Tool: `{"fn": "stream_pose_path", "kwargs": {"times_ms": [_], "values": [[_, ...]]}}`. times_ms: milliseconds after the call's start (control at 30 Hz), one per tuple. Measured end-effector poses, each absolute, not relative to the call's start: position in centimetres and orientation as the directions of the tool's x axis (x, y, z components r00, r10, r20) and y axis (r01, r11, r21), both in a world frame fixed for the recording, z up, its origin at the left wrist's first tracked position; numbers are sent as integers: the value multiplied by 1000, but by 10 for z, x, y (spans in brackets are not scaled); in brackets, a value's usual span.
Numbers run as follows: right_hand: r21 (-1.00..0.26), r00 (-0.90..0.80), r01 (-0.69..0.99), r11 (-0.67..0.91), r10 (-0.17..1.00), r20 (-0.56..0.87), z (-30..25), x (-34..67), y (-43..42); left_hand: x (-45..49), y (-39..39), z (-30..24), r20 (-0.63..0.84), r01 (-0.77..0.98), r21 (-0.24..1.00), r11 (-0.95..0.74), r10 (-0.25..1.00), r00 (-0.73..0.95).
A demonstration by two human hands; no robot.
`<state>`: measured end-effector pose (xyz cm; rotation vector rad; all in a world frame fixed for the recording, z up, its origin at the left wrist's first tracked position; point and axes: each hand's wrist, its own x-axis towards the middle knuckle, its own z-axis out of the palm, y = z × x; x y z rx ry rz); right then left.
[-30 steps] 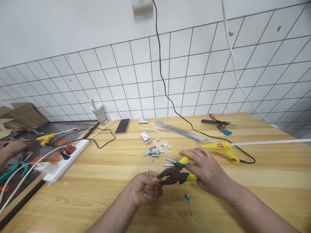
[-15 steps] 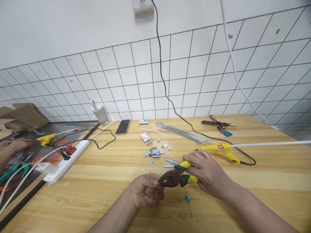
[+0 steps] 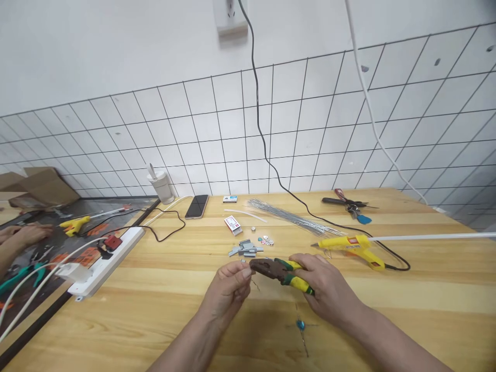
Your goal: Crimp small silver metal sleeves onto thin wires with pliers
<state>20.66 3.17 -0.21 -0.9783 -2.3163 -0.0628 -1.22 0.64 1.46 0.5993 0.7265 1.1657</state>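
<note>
My right hand (image 3: pixel 325 284) is wrapped round the yellow-and-green handles of a pair of pliers (image 3: pixel 273 269). The dark jaws point left and meet the fingertips of my left hand (image 3: pixel 228 289). That hand is closed in a pinch on a thin twisted wire (image 3: pixel 256 284), whose end sticks out below the jaws; the rest of it is hidden by fingers. On the table below the pliers lies a small wire piece with a blue centre (image 3: pixel 300 325) and thin arms.
Behind my hands lie staples (image 3: pixel 247 249), a small box (image 3: pixel 233 225), a bundle of wires (image 3: pixel 290 214) and a phone (image 3: pixel 197 206). A yellow glue gun (image 3: pixel 356 247) rests at right, cutters (image 3: pixel 349 202) behind it. A power strip (image 3: pixel 112 263) and another person's hands (image 3: pixel 31 233) are at left.
Both hands and the pliers have risen slightly away from me. The left hand has turned, and the wire end now points down to the right instead of hanging below the fingers.
</note>
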Motion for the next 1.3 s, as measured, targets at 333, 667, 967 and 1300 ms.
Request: {"fn": "stream_pose_path", "kwargs": {"times_ms": [333, 667, 967, 1300], "values": [[-617, -469, 589, 522, 842, 265, -1, 184, 15, -20, 1, 29, 441, 229, 891, -393, 868, -227], [-806, -509, 486, 339, 859, 54, 15, 184, 4, -37, 9, 26, 484, 370, 829, -419, 870, -98], [-317, -483, 702, 638, 753, 447, -3, 211, 34, -31, 14, 30, -70, -252, 966, 64, 997, -17], [-158, -599, 642, 750, 620, 506, 9, 213, 29, -25, 9, 11, -137, -564, 769, 302, 939, 316]]}}
